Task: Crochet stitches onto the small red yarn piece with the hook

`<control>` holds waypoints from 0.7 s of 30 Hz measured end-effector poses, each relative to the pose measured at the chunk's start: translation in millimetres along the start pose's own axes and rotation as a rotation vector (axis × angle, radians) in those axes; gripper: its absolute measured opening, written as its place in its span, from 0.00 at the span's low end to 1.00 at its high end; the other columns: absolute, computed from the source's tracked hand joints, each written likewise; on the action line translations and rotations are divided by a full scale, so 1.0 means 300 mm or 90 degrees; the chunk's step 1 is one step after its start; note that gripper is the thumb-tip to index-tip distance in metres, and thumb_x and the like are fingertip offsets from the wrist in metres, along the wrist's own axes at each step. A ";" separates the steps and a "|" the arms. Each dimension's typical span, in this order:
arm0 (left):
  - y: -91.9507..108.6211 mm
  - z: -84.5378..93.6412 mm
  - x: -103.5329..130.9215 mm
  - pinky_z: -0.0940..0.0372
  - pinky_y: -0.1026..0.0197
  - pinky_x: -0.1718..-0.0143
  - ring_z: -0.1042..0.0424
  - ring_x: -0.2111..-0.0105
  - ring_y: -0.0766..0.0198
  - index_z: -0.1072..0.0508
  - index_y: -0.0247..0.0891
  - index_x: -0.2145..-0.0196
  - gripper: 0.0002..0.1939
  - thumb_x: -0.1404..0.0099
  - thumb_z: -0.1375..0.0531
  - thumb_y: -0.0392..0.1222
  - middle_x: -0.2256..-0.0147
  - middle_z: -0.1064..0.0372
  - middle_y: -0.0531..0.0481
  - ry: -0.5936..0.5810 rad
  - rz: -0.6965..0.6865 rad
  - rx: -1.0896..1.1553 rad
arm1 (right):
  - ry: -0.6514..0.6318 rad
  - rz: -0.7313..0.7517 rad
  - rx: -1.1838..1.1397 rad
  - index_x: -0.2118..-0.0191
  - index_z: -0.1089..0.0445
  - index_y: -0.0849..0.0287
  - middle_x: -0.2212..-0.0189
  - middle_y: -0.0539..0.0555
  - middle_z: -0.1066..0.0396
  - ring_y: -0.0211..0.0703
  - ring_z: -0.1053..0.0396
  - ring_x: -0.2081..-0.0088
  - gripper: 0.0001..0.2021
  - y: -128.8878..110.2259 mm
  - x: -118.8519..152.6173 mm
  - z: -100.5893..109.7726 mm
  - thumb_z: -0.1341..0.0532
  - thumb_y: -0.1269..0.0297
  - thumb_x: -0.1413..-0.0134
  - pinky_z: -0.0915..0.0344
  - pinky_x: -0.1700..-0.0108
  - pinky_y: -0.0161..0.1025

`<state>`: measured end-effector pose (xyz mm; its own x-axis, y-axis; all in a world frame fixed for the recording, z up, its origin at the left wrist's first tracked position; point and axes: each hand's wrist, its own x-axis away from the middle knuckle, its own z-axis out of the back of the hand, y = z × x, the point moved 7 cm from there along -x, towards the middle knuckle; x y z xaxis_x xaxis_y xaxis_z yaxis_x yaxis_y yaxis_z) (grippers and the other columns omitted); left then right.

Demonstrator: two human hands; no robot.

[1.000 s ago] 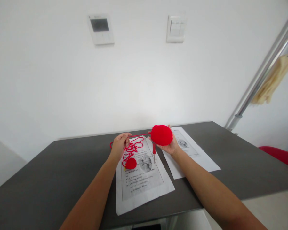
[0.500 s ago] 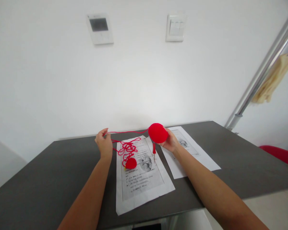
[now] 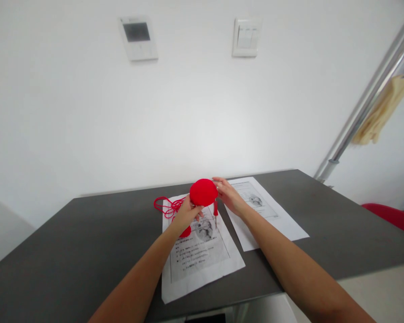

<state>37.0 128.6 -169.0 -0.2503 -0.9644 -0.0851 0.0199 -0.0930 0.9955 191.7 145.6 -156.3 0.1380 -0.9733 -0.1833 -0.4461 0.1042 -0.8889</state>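
Landmark: front sheet. White wall [image 3: 195,103] stands past its far end; dark desk [image 3: 101,233] lies under it, extending out both sides.

Left forearm [image 3: 138,278] rises from bottom left and slants inward across the front sheet's left edge. Right forearm [image 3: 289,260] angles in from bottom right, crosses the other sheet and ends just right of the front sheet's far end. Both elbows out of frame.

Front sheet [image 3: 205,269] itself: printed text plus a grey picture, slightly skewed. Other sheet [image 3: 286,229] is right of it, also printed, also skewed.

Screen panel [image 3: 139,38] is on the wall, high and left of the front sheet. Switch plate [image 3: 245,38] is high and right of it.

Left hand [image 3: 186,216] is over the front sheet's upper left: wrist bent inward, thumb along the ball's near side, other fingers curled underneath. Grasping the ball from below.

Right hand [image 3: 229,197] is off the front sheet's far right corner: palm turned in, fingers stretched toward the ball's right side. Can't tell if they grip ball or strand, or just touch.

Red yarn ball [image 3: 204,193], a squashed oval, is held up above the front sheet's far end.

Loose yarn [image 3: 175,207]: tangled loops at the front sheet's upper left, some spilling past its edge.

Small red bundle [image 3: 186,232] is on the front sheet, partly hidden by the left hand.

Red-handled tool [image 3: 216,208] is at the front sheet's right edge, thin tip toward the wearer.
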 end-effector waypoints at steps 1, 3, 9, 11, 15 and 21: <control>-0.003 -0.001 0.001 0.42 0.66 0.82 0.35 0.84 0.68 0.28 0.37 0.59 0.18 0.49 0.33 0.38 0.76 0.27 0.53 -0.002 0.006 0.000 | -0.006 0.003 0.004 0.53 0.28 0.52 0.58 0.50 0.22 0.45 0.25 0.57 0.24 -0.006 0.007 -0.012 0.26 0.58 0.57 0.30 0.54 0.40; -0.006 -0.003 0.001 0.47 0.66 0.84 0.40 0.87 0.69 0.28 0.37 0.66 0.13 0.50 0.31 0.39 0.82 0.30 0.56 -0.010 0.017 0.001 | -0.012 0.004 0.014 0.51 0.29 0.52 0.57 0.51 0.22 0.48 0.26 0.56 0.29 -0.012 0.019 -0.032 0.24 0.66 0.63 0.30 0.53 0.42; 0.033 0.138 -0.022 0.58 0.68 0.85 0.49 0.88 0.73 0.24 0.36 0.72 0.08 0.45 0.34 0.43 0.89 0.43 0.61 0.118 -0.011 0.046 | 0.081 0.019 0.029 0.48 0.30 0.48 0.62 0.46 0.23 0.45 0.28 0.61 0.29 -0.010 -0.001 0.045 0.32 0.72 0.62 0.30 0.61 0.38; 0.050 0.232 -0.026 0.57 0.68 0.85 0.50 0.88 0.73 0.23 0.35 0.67 0.11 0.41 0.36 0.46 0.87 0.43 0.62 0.207 -0.040 0.079 | 0.108 0.020 0.030 0.50 0.29 0.49 0.65 0.45 0.23 0.44 0.29 0.64 0.30 -0.007 -0.019 0.089 0.33 0.73 0.65 0.32 0.64 0.37; 0.044 0.400 -0.021 0.41 0.67 0.80 0.38 0.81 0.71 0.26 0.33 0.61 0.12 0.30 0.40 0.47 0.75 0.33 0.55 0.374 -0.062 0.119 | 0.105 -0.003 0.016 0.55 0.26 0.52 0.69 0.44 0.23 0.43 0.28 0.67 0.24 0.010 -0.040 0.131 0.35 0.72 0.65 0.31 0.63 0.38; 0.031 0.426 -0.023 0.30 0.61 0.57 0.26 0.55 0.61 0.28 0.37 0.55 0.16 0.42 0.37 0.29 0.55 0.28 0.45 0.438 -0.077 0.104 | 0.064 -0.019 -0.052 0.58 0.26 0.53 0.64 0.50 0.19 0.50 0.23 0.59 0.13 0.023 -0.049 0.122 0.38 0.54 0.47 0.27 0.59 0.44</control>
<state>-84.8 165.9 -153.9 0.4265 -0.8922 -0.1486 -0.1286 -0.2224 0.9664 218.9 168.0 -175.2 0.0646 -0.9917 -0.1113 -0.5144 0.0625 -0.8553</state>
